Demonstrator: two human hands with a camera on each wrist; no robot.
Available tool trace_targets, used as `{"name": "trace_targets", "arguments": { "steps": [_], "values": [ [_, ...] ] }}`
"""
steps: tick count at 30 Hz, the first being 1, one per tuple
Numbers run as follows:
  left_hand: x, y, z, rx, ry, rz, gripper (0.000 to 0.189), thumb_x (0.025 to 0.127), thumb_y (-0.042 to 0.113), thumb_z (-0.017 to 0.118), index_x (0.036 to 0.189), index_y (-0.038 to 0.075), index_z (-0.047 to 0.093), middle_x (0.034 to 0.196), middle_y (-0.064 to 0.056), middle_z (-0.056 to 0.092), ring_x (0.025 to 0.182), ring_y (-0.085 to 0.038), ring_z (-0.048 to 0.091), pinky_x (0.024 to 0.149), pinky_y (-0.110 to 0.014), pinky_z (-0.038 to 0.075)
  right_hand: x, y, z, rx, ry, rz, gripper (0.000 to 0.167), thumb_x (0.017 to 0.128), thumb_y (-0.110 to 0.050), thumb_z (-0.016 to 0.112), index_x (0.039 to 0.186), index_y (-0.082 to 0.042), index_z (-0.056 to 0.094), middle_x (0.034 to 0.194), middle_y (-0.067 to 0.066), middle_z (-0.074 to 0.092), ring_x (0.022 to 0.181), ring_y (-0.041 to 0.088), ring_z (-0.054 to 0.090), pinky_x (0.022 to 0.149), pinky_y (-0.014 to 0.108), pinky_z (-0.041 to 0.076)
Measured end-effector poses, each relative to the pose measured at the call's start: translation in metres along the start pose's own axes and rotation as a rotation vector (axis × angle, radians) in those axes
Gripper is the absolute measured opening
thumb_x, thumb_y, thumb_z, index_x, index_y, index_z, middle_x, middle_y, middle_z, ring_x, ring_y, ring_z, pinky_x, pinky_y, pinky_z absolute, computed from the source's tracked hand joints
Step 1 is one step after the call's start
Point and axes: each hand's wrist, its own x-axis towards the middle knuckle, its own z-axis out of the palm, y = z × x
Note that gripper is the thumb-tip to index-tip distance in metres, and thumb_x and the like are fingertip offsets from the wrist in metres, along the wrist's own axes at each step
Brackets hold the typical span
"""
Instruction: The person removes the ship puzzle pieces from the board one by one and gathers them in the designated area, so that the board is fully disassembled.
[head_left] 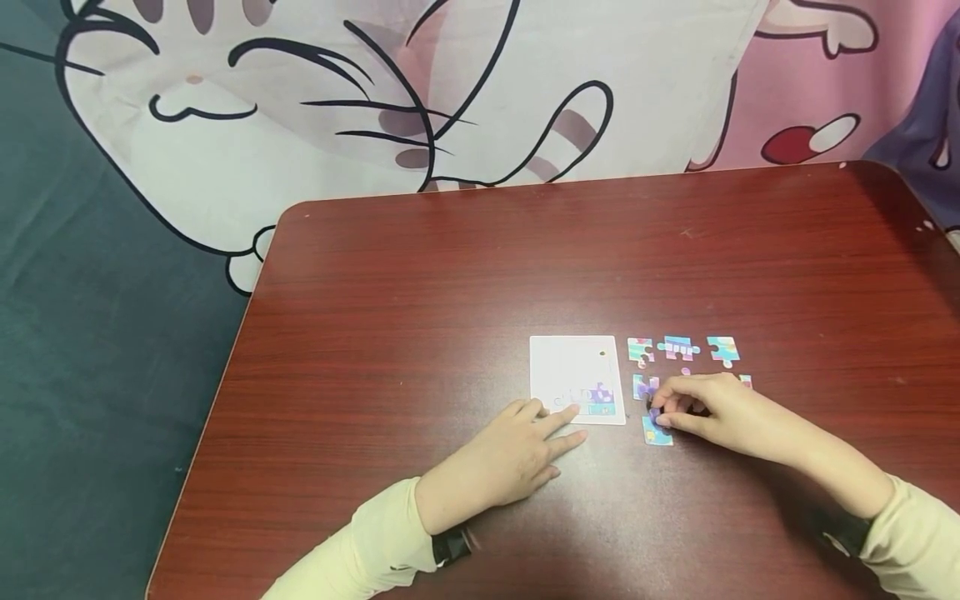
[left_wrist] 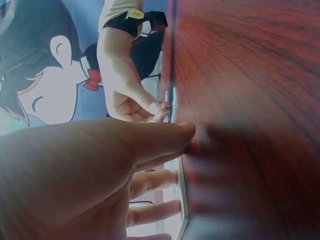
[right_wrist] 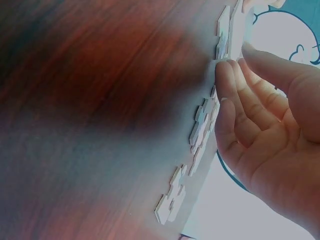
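A white square puzzle board (head_left: 570,362) lies on the table, with a few joined purple and blue jigsaw pieces (head_left: 602,400) in its lower right corner. My left hand (head_left: 517,450) rests at the board's near edge, fingers spread, a fingertip touching it. To the board's right, my right hand (head_left: 716,417) pinches a small purple jigsaw piece (head_left: 655,414) between thumb and fingers, just above a blue piece (head_left: 657,433). The fingers partly cover both. From the right wrist, the curled fingers of the right hand (right_wrist: 270,115) hang over the row of pieces.
Loose jigsaw pieces (head_left: 680,347) lie in rows right of the board, some hidden under the right hand. The brown table (head_left: 420,333) has its far edge against a cartoon-printed cloth (head_left: 600,50). Each wrist wears a black strap (head_left: 452,546).
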Motion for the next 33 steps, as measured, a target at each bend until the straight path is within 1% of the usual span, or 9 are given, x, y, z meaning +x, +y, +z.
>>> {"name": "trace_targets", "arguments": {
  "steps": [2,7,10,14,17,21,26,29,33],
  "values": [
    [0.001,0.0,0.0,0.001,0.022,0.001,0.051,0.092,0.044,0.052,0.14,0.027,0.044,0.146,0.002,0.039,0.108,-0.015,0.049,0.094,-0.028,0.04,0.0,0.0,-0.001,-0.002,-0.002,0.011,0.013,0.083,-0.011,0.069,0.09,-0.02,0.062,0.074,-0.019,0.059,0.068,-0.005,0.054,0.059,0.017,0.045],
    [0.005,0.0,0.002,0.017,0.108,0.006,0.046,0.091,0.042,0.055,0.134,0.024,0.051,0.138,0.001,0.045,0.108,-0.015,0.05,0.091,-0.027,0.042,0.0,-0.001,-0.002,-0.013,-0.004,0.042,0.012,0.085,-0.013,0.068,0.091,-0.022,0.062,0.075,-0.019,0.059,0.069,-0.005,0.054,0.06,0.018,0.046],
    [0.007,0.0,0.004,0.011,0.132,0.01,0.045,0.09,0.041,0.056,0.132,0.024,0.052,0.136,0.0,0.046,0.11,-0.015,0.05,0.092,-0.027,0.042,0.002,-0.001,-0.003,-0.014,-0.006,0.029,0.013,0.085,-0.013,0.068,0.09,-0.022,0.062,0.076,-0.019,0.06,0.07,-0.005,0.054,0.06,0.018,0.046],
    [0.009,0.001,0.004,-0.014,0.13,0.025,0.045,0.091,0.04,0.055,0.132,0.024,0.051,0.142,-0.003,0.042,0.111,-0.016,0.05,0.091,-0.027,0.043,0.006,-0.001,-0.005,-0.025,-0.001,0.002,0.013,0.085,-0.013,0.068,0.089,-0.024,0.062,0.076,-0.019,0.06,0.069,-0.005,0.053,0.058,0.017,0.044],
    [0.01,0.001,0.004,-0.014,0.138,0.045,0.043,0.092,0.039,0.054,0.132,0.024,0.051,0.145,-0.002,0.039,0.11,-0.015,0.051,0.089,-0.026,0.044,0.01,-0.002,-0.006,-0.031,0.002,0.001,0.014,0.085,-0.013,0.068,0.088,-0.025,0.062,0.075,-0.019,0.06,0.067,-0.005,0.052,0.057,0.017,0.044],
    [0.014,0.001,0.003,0.004,0.138,0.065,0.042,0.093,0.038,0.053,0.132,0.025,0.052,0.144,0.0,0.042,0.109,-0.014,0.05,0.088,-0.025,0.044,0.018,-0.003,-0.004,-0.027,-0.016,0.017,0.012,0.085,-0.017,0.069,0.087,-0.026,0.061,0.072,-0.019,0.058,0.065,-0.004,0.051,0.057,0.018,0.044],
    [0.016,0.001,0.003,0.015,0.1,0.061,0.043,0.093,0.039,0.052,0.134,0.026,0.051,0.144,0.002,0.042,0.109,-0.013,0.05,0.088,-0.025,0.044,0.032,-0.006,0.002,-0.054,-0.037,-0.001,0.01,0.084,-0.019,0.069,0.086,-0.026,0.063,0.071,-0.02,0.056,0.063,-0.004,0.047,0.057,0.018,0.042],
    [0.016,0.001,0.003,0.014,0.099,0.056,0.044,0.093,0.039,0.052,0.135,0.026,0.049,0.143,0.003,0.043,0.108,-0.014,0.05,0.088,-0.025,0.044,0.041,-0.008,0.006,-0.059,-0.028,-0.025,0.009,0.084,-0.016,0.07,0.087,-0.023,0.065,0.072,-0.021,0.056,0.064,-0.003,0.046,0.057,0.019,0.043],
    [0.017,0.003,0.003,0.002,0.117,0.049,0.049,0.092,0.039,0.054,0.138,0.024,0.046,0.141,0.003,0.046,0.11,-0.015,0.05,0.09,-0.026,0.044,0.052,-0.012,0.009,-0.049,-0.025,-0.023,0.008,0.084,-0.016,0.069,0.089,-0.022,0.066,0.074,-0.019,0.058,0.065,-0.002,0.047,0.059,0.021,0.045]
  ]
}}
